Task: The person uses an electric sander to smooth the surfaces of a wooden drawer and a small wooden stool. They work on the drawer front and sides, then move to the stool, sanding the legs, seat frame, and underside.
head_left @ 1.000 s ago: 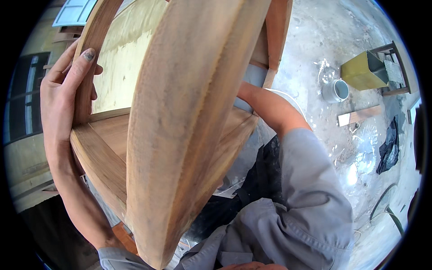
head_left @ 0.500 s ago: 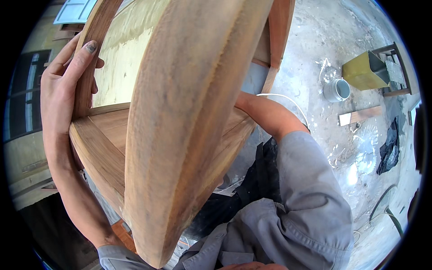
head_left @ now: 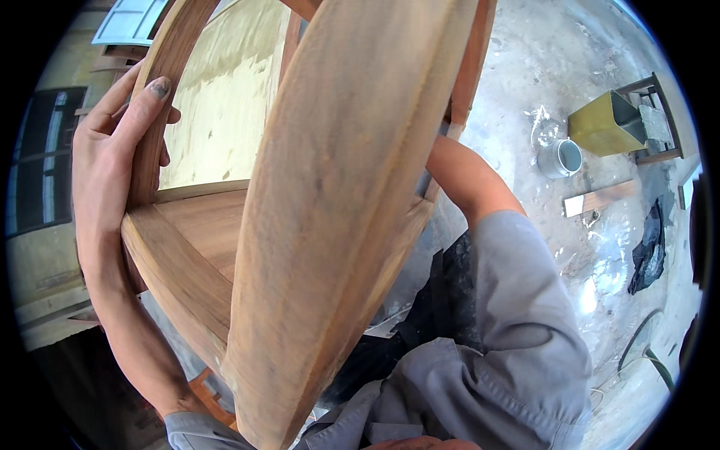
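A wooden chair frame (head_left: 322, 202) fills the middle, its broad curved rail rising close in front of me. My left hand (head_left: 124, 142) is closed around an upright wooden post (head_left: 161, 82) at the left, thumb on the near face and fingertips showing past the far side. A dark smudge marks the thumbnail. Flat wooden panels (head_left: 202, 232) join below that post. On the right, my right forearm (head_left: 476, 176) passes behind the curved rail, which hides my right hand entirely.
On the stained concrete floor (head_left: 525, 67) to the right stand a metal can (head_left: 559, 158), a yellowish square tin (head_left: 600, 124) and a dark wooden frame (head_left: 660, 112). A wooden strip (head_left: 600, 198) and black plastic (head_left: 649, 251) lie nearby. A pale yellowish board (head_left: 217, 105) shows behind the post.
The chair frame has shifted slightly right and tilted, and my left hand has moved along with its post. My right forearm has moved a little right and up, its hand now fully hidden.
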A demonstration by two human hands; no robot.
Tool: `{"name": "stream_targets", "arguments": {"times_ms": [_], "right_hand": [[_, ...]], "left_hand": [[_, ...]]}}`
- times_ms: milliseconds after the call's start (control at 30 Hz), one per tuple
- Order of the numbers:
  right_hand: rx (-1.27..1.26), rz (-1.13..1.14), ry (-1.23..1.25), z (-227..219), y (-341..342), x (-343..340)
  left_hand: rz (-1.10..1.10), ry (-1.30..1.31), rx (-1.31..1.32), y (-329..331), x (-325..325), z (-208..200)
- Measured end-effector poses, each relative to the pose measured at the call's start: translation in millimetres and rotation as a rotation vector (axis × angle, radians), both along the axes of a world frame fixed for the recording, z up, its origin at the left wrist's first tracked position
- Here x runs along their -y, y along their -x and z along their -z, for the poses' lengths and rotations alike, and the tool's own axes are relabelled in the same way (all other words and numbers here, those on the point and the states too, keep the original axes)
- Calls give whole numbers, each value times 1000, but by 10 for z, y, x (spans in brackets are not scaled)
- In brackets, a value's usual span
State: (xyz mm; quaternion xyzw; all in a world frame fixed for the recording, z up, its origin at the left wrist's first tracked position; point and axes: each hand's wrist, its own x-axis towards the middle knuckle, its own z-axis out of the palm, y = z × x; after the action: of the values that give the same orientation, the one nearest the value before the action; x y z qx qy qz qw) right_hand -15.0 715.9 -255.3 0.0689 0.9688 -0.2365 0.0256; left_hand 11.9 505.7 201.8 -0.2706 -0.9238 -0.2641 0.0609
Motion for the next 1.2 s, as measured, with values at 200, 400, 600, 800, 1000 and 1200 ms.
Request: {"name": "stream_targets", "arguments": {"times_ms": [200,400,600,800,1000,1200], "right_hand": [[-26,-40,-54,-165,-139,-64],[-107,8,-52,-115,-69,14],[-134,-76,-161,234,-200,536],[-166,-93,-105,274,-408,972],[-156,-137,-128,149,-532,950],[-143,-155,-146,322,-573,786]], "left_hand": [[-15,-15,-14,44,82,46],[-16,-15,-63,-54,55,-32],[6,-13,-8,12,26,11],[20,-15,3,16,50,-9],[3,-6,3,13,36,-9],[-1,-1,-19,47,26,-8]]}}
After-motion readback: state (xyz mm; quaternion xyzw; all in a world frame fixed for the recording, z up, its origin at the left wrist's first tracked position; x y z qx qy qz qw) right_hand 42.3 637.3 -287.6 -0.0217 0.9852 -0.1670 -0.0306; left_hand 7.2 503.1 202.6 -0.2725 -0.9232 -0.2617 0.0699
